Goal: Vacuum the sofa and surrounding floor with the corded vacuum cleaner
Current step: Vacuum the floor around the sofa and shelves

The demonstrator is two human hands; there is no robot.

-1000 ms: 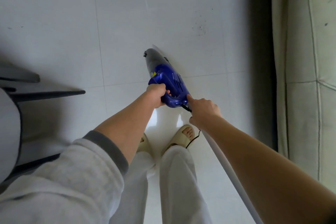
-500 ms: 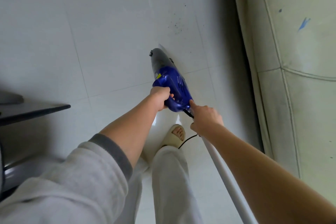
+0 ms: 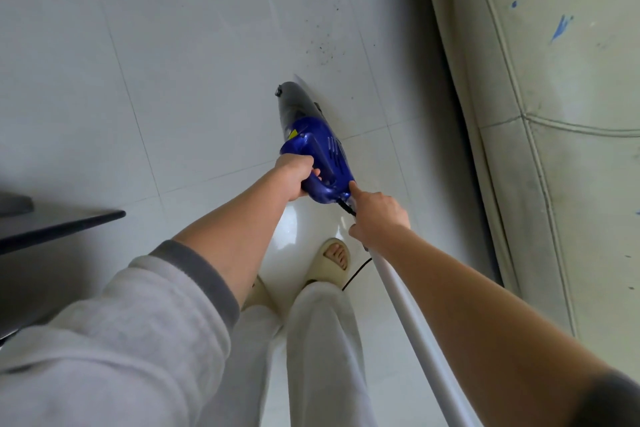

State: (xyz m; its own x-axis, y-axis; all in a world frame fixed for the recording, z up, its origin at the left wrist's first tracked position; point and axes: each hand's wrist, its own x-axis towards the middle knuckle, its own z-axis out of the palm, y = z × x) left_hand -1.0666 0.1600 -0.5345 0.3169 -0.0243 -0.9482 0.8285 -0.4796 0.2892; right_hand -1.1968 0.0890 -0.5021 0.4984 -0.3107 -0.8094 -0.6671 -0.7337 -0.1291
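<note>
A blue handheld vacuum cleaner (image 3: 317,146) with a grey dust cup points away from me over the white tiled floor (image 3: 173,80). My left hand (image 3: 294,177) grips its handle. My right hand (image 3: 377,218) holds the top of a white tube (image 3: 415,340) just behind the vacuum's rear, index finger stretched to the blue body. A black cord (image 3: 353,276) trails from the rear down past my foot. The pale green sofa (image 3: 554,114) runs along the right side. Dark crumbs (image 3: 325,45) lie on the floor ahead of the nozzle.
A dark flat furniture edge (image 3: 62,229) juts in from the left. My feet in beige slippers (image 3: 332,263) stand below the vacuum. The sofa has blue pen marks (image 3: 559,28) on its cushion.
The view has swung toward the sofa, which now fills more of the right side. Both hands keep their hold and the vacuum stays in about the same pose.
</note>
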